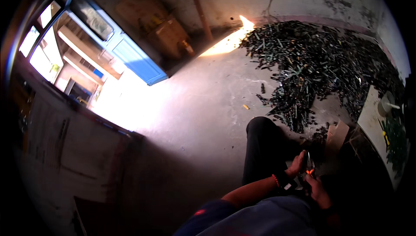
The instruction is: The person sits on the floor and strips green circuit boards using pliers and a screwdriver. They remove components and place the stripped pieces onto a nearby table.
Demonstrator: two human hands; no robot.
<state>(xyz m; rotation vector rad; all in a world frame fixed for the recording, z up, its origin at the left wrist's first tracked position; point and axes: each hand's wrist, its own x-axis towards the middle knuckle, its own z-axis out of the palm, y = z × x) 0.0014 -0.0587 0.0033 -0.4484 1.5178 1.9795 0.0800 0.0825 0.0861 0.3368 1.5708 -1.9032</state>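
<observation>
At the lower right my right hand is closed round a hand tool with orange grips and metal jaws, which looks like pliers, pointing upward. My left hand, with a red bead bracelet and a dark band at the wrist, is closed beside the jaws; what its fingers hold is too small to make out. Just beyond the tool are small dark pieces and a piece of cardboard. My dark-trousered knee is to the left of them.
A large pile of dark strip-like scrap lies at upper right. A board at the right bears a pale container and yellow-handled tool. A blue door stands open at upper left, boxes behind it.
</observation>
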